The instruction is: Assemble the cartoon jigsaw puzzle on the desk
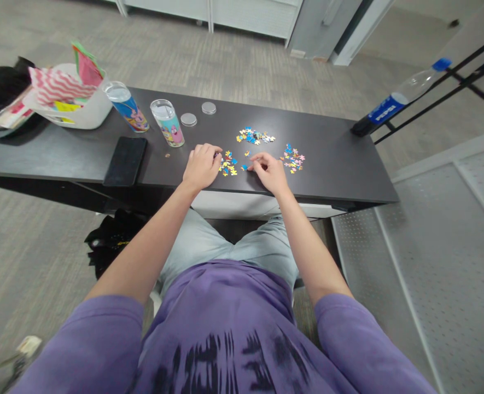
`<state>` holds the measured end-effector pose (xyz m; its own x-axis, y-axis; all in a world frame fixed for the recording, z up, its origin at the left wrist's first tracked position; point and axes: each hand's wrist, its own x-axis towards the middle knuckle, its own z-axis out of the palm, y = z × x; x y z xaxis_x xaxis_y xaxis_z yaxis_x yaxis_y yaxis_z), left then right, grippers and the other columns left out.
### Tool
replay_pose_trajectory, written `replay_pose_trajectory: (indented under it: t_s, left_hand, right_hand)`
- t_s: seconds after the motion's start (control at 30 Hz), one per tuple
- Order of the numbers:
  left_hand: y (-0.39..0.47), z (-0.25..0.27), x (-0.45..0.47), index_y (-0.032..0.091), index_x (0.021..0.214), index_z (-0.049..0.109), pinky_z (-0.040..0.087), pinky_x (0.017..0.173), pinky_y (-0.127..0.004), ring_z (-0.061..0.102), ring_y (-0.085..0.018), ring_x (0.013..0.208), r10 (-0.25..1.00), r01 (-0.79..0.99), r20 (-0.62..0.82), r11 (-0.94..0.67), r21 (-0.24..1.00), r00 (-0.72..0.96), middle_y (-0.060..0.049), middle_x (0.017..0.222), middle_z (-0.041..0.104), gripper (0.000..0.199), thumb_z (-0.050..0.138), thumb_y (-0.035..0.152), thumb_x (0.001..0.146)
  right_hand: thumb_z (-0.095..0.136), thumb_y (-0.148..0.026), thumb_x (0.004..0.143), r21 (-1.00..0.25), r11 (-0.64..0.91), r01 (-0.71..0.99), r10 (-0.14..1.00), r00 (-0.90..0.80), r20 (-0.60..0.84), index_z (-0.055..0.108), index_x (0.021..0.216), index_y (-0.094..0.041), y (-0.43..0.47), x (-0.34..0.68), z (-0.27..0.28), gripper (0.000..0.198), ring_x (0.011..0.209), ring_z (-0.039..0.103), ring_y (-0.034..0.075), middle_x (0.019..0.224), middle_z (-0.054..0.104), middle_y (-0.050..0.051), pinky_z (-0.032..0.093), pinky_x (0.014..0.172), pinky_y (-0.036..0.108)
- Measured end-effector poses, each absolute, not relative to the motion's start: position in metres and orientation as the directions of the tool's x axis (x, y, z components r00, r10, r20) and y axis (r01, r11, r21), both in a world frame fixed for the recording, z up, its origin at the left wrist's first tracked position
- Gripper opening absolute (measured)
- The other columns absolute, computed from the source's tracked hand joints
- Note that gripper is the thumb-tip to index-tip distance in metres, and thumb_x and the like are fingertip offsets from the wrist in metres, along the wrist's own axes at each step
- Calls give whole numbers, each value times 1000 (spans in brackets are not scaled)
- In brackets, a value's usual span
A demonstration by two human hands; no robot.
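On the dark tabletop lie three loose groups of jigsaw puzzle pieces. My left hand (202, 166) is at the left edge of the nearest, mostly yellow group (228, 166), its fingers curled together. Whatever is between those fingertips is hidden. A blue puzzle piece (244, 167) is at the fingertips of my right hand (270, 172), which is closed in a pinch. Just above, a small yellow piece (247, 154) lies by itself. Farther back is a blue and yellow group (255, 135). To the right of my right hand sits a pink and blue group (293, 159).
Left of the pieces stand two clear-topped printed cans (168, 125) (129, 109), with two round metal lids (188, 119) (209, 108) nearby. A black phone (126, 161) lies near the table's front edge. A white basket (81, 116) is at the left, a Pepsi bottle (385, 109) at the right end.
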<state>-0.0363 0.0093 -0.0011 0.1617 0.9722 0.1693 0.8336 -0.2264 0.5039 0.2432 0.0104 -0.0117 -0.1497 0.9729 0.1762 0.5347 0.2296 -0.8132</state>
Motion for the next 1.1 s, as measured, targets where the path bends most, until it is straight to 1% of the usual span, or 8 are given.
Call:
replay_pose_trajectory:
  t_s: [0.2,0.3,0.43,0.63,0.73,0.83,0.93,1.1]
  left_hand:
    - [10,-2,-37,25,152,81,50,144,-65,67,-43,163,971,834,172,-234,500,169,-20,169,82,42,48,31,127]
    - [10,-2,-38,26,152,81,50,144,-64,68,-42,163,971,836,173,-233,497,168,-20,168,83,41,48,31,127]
    - [10,-2,-37,25,153,81,50,145,-64,68,-43,164,972,840,168,-227,492,165,-21,169,82,42,48,31,128]
    - [10,-2,-37,26,151,82,50,145,-66,67,-43,163,970,832,175,-233,504,166,-20,168,83,40,50,31,127]
    - [10,-2,-37,25,152,82,50,145,-65,67,-43,163,971,832,171,-229,504,164,-20,168,83,41,50,31,127]
    - [10,-3,-36,24,152,82,50,145,-66,67,-43,163,971,835,174,-229,501,162,-21,169,82,42,48,30,127]
    - [10,-4,-36,26,151,82,50,145,-66,68,-43,162,970,832,185,-233,504,159,-20,167,83,42,49,30,127]
    - [10,-3,-35,28,149,83,51,145,-67,68,-43,160,970,831,194,-225,509,144,-19,163,84,39,51,30,126]
  right_hand:
    - [70,-41,121,-772,333,541,928,-334,166,84,123,-32,10,243,-10,16,75,72,25,122,101,3,60,91,42]
    - [73,-36,119,-722,314,617,946,-266,184,85,126,-32,12,242,-9,14,86,78,28,137,99,6,61,106,47]
    - [76,-27,115,-633,290,717,955,-174,240,85,131,-30,14,241,-10,18,100,82,33,144,96,10,53,128,57]
    - [69,-33,124,-576,458,677,880,-438,185,88,142,-33,9,243,-9,26,120,81,36,151,96,7,49,134,61]
    - [72,-33,123,-531,410,741,911,-360,201,86,158,-32,13,241,-10,38,142,79,41,172,87,11,49,138,65]
    - [74,-35,122,-466,298,833,952,-220,214,82,173,-27,20,234,-15,52,164,66,51,189,72,19,51,138,74]
    - [76,-39,123,-418,259,871,961,-189,200,84,177,-28,24,227,-19,55,165,62,57,191,67,23,50,138,82]
    - [76,-44,126,-378,297,877,941,-203,270,93,163,-29,17,229,-24,44,159,64,56,180,75,22,50,136,81]
